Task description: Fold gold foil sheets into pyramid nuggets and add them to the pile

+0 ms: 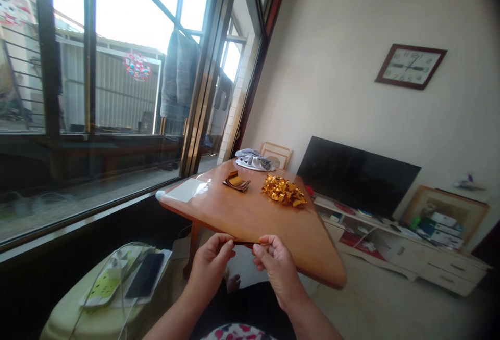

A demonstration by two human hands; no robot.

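Just in front of the table's near edge, my left hand (213, 262) and my right hand (275, 267) face each other. Both are closed, pinching opposite ends of a narrow folded strip of brown-gold paper (244, 242) between thumb and fingers. On the wooden table (238, 217) beyond them lies a small stack of brown and gold paper sheets (236, 181), its upper sheet curled up. To the right of that stack sits a heap of shiny gold folded foil pieces (284, 192).
A white sheet (186, 190) lies at the table's left edge, folded cloth (253, 160) at its far end. At lower left, a pale green stool (58, 314) carries a power strip (102, 285), cables and a phone (145, 276). A television (355, 176) stands on a white cabinet (422, 262).
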